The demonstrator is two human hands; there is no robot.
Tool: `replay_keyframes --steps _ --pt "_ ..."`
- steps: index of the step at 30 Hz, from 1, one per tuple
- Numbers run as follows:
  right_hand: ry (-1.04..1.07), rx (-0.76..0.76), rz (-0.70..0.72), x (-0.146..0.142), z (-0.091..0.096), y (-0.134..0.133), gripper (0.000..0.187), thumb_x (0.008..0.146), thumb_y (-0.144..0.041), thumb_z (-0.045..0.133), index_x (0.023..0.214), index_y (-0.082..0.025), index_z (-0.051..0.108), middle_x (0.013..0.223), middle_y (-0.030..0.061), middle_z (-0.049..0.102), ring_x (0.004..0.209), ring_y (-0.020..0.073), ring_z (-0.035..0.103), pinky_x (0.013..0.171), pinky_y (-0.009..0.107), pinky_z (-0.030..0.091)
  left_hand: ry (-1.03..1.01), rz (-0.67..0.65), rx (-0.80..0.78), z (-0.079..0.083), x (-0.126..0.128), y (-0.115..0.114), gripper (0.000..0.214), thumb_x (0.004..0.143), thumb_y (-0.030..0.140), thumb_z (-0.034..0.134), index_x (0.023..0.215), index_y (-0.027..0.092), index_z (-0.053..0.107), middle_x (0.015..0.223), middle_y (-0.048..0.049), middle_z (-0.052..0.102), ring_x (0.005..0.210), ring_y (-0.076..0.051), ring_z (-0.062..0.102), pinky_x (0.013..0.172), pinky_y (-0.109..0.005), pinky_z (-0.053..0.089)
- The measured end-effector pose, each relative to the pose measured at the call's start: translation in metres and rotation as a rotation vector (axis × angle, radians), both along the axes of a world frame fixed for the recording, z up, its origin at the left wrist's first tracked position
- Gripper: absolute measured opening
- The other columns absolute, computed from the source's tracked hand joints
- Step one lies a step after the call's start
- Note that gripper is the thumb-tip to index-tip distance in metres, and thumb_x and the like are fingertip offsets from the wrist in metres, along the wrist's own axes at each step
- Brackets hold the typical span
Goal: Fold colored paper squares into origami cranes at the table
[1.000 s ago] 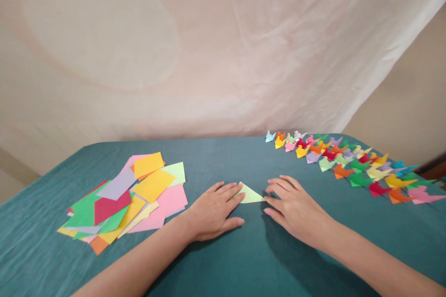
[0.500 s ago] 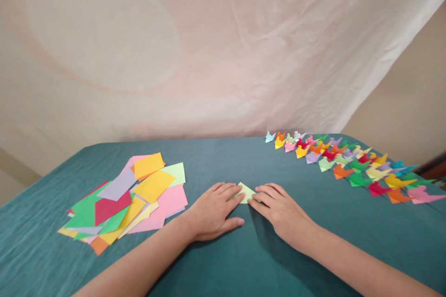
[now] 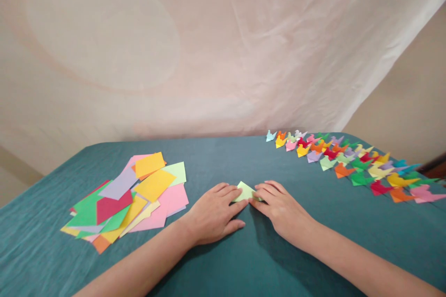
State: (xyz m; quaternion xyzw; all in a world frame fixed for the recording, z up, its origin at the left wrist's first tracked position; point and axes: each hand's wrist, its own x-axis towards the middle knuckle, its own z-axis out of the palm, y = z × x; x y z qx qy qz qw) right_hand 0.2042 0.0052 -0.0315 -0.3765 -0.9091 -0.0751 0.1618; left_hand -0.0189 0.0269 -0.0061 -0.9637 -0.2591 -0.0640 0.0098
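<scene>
Both hands lie flat and open, the left hand (image 3: 213,213) and right hand (image 3: 283,211) pressing fingertips on the small green paper (image 3: 245,191) between them on the table (image 3: 244,264); coloured sheets (image 3: 127,197) lie left; paper birds (image 3: 348,162) right.

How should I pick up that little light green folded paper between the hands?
Probably by its far tip, coming from the far side. The light green folded paper lies flat on the tablecloth, and the left hand and right hand cover its side corners, so only that far point is free to pinch.
</scene>
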Motion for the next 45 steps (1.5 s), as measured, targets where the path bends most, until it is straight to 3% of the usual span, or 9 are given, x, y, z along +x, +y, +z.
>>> replay_keyframes --steps 11,19,28,38,45 --pt "-0.01 -0.027 -0.005 0.001 0.001 0.0 0.024 0.085 -0.008 0.052 0.104 -0.018 0.064 0.098 0.0062 0.062 0.108 0.0218 0.049 0.1 0.043 0.031 0.0 0.035 0.003 0.012 -0.003 -0.002 0.034 0.09 0.044 0.044 0.11 0.021 0.06 0.122 -0.0082 0.056 0.122 -0.024 0.042 0.104 -0.042 0.027" --pt "-0.003 -0.023 -0.008 0.001 -0.001 0.001 0.023 0.086 -0.011 0.053 0.104 -0.02 0.065 0.097 0.0055 0.062 0.107 0.0213 0.049 0.101 0.043 0.03 0.039 0.095 -0.041 0.021 -0.01 -0.005 0.031 0.089 0.042 0.047 0.103 0.021 0.066 0.125 -0.0077 0.054 0.129 -0.028 0.033 0.105 -0.045 0.024" --pt "-0.014 -0.042 -0.007 0.002 0.001 0.001 0.025 0.084 -0.009 0.054 0.103 -0.021 0.064 0.098 0.0051 0.062 0.107 0.0207 0.05 0.101 0.044 0.029 0.108 0.17 -0.08 0.031 -0.016 -0.012 0.028 0.085 0.04 0.054 0.094 0.018 0.069 0.122 -0.0096 0.057 0.127 -0.03 0.035 0.105 -0.046 0.025" --pt "-0.102 -0.028 -0.093 0.011 0.007 -0.003 0.024 0.079 -0.01 0.06 0.099 -0.021 0.068 0.095 0.0066 0.063 0.112 0.0253 0.047 0.099 0.044 0.031 0.184 0.181 -0.118 0.035 -0.014 -0.013 0.027 0.084 0.03 0.052 0.099 0.013 0.067 0.12 -0.012 0.057 0.127 -0.03 0.036 0.106 -0.046 0.026" --pt "-0.169 0.018 -0.149 0.015 0.012 -0.006 0.017 0.076 -0.009 0.059 0.084 -0.019 0.071 0.088 0.0087 0.064 0.105 0.0261 0.051 0.095 0.044 0.033 0.144 0.125 -0.079 0.027 -0.013 -0.011 0.026 0.084 0.023 0.047 0.096 0.011 0.067 0.112 -0.013 0.061 0.124 -0.027 0.04 0.106 -0.042 0.027"
